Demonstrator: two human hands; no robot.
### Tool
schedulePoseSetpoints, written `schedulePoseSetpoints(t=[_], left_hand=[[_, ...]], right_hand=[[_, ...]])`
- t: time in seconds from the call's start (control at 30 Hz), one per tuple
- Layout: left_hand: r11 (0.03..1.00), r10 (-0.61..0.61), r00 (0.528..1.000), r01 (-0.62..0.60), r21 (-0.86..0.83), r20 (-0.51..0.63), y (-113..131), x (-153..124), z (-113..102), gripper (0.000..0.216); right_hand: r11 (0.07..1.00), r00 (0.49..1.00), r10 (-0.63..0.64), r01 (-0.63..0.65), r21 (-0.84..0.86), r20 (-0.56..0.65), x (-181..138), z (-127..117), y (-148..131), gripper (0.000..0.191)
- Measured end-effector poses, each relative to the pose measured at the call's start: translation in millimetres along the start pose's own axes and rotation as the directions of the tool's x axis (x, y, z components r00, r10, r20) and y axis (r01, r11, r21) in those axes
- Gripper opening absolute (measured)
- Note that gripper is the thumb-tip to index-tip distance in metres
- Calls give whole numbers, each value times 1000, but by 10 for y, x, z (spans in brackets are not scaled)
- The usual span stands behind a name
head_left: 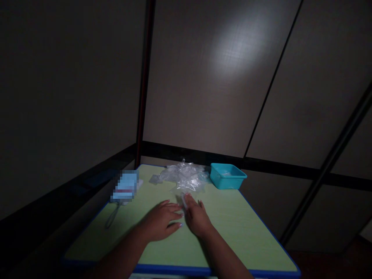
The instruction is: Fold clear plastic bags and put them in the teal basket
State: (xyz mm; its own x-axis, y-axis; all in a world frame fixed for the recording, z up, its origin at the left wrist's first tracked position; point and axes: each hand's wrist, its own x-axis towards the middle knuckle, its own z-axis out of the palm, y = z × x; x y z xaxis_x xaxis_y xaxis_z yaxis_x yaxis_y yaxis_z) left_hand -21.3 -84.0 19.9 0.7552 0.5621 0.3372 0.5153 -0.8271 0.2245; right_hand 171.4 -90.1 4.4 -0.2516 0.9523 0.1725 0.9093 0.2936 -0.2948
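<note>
My right hand [198, 217] is closed on a small clear plastic bag [184, 200] near the middle of the table, its fingers pressed together along the bag's edge. Just to the left, my left hand [163, 221] lies low over the tabletop with its fingers apart, fingertips close to the bag. Whether they touch it I cannot tell. Beyond both hands spreads a loose heap of clear, shiny plastic bags [187, 176]. Dim light hides the fine detail of the bag.
A turquoise plastic basket [228, 182] stands at the table's far right corner. At the left edge lies a pixelated blue and white item [125, 188] with a cord loop [112, 217]. The light green table [241, 236] has a blue rim, with panelled walls [203, 97] behind it.
</note>
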Motion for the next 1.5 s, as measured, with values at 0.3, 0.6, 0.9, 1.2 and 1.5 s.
schedulePoseSetpoints(t=[0.3, 0.6, 0.9, 1.2, 1.5], left_hand=[[999, 17, 1000, -17, -29, 11, -5, 6, 27, 35], [999, 26, 1000, -26, -33, 12, 11, 1, -9, 34], [998, -29, 997, 34, 61, -77, -107, -169, -90, 32], [987, -147, 988, 149, 56, -44, -158, -257, -11, 42], [984, -144, 985, 153, 96, -90, -116, -252, -49, 40]], right_hand=[[998, 998, -58, 59, -34, 39, -11, -33, -48, 70], [993, 984, -101, 109, -49, 146, 0, -65, -47, 65], [989, 981, -99, 115, -91, 166, -5, -82, -77, 67], [993, 982, -67, 83, -88, 175, -14, -125, -132, 68], [993, 983, -78, 91, -76, 165, -15, -120, -108, 69]])
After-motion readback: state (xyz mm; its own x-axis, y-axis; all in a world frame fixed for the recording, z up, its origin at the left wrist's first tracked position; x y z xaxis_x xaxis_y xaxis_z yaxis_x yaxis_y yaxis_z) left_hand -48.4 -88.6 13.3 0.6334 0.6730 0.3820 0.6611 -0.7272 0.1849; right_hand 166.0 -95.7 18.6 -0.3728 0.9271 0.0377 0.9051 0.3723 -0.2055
